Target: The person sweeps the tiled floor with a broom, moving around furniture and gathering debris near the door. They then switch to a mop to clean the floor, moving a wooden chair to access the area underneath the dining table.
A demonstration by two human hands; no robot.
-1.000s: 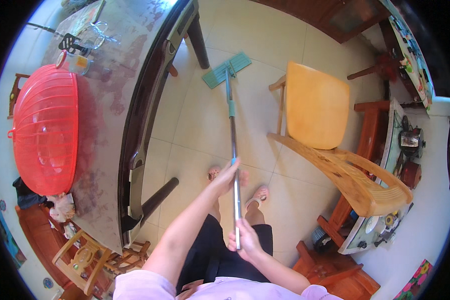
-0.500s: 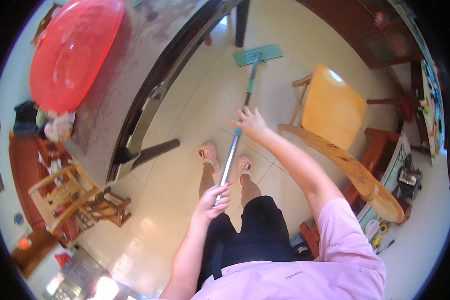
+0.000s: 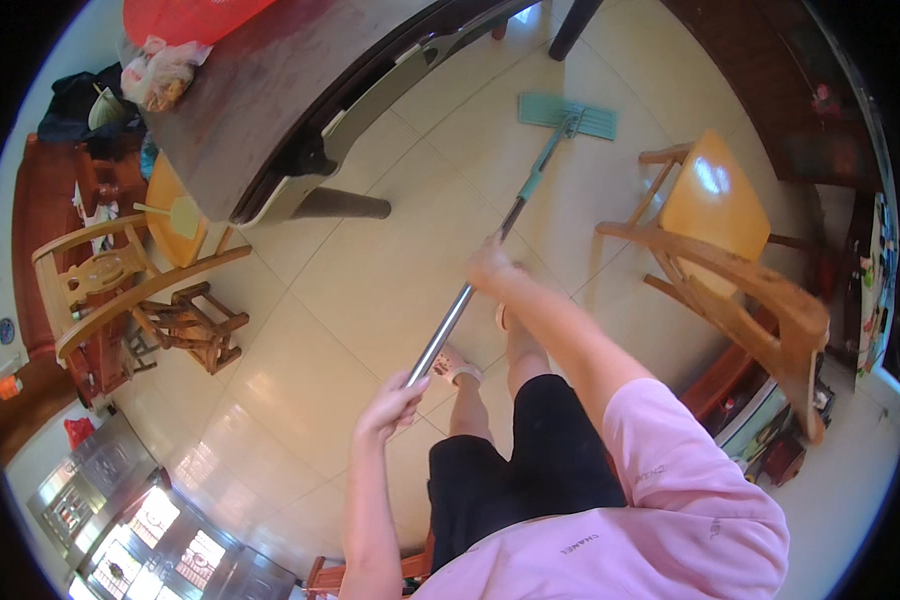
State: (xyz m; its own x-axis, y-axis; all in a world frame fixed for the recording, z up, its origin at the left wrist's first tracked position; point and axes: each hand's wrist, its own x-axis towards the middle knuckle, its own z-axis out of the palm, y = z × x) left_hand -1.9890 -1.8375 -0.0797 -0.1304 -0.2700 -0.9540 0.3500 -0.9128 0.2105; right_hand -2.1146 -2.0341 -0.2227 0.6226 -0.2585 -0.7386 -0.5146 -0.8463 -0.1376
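Observation:
A flat mop (image 3: 450, 322) slants across the tiled floor, its silver pole rising toward me. Its rectangular teal head (image 3: 550, 114) lies flat on the tiles, beyond my feet and right of the dark table. My left hand (image 3: 390, 403) is closed around the upper end of the pole. Farther down the same pole, my right hand (image 3: 490, 268) is wrapped round it, with the fingers partly hidden behind the back of the hand. Pink clogs (image 3: 458, 366) are on my feet, close to the pole.
To the left stands a large dark table (image 3: 260, 90) with a red mesh cover (image 3: 185, 15) and a plastic bag (image 3: 160, 75). A wooden chair (image 3: 715, 190) stands at right. Another chair (image 3: 175, 205) and a small wooden stool (image 3: 195, 325) are at left.
My right hand, spread open by the pole before, is now closed around it. The mop head sits farther right in view. The view has turned, and my feet have shifted.

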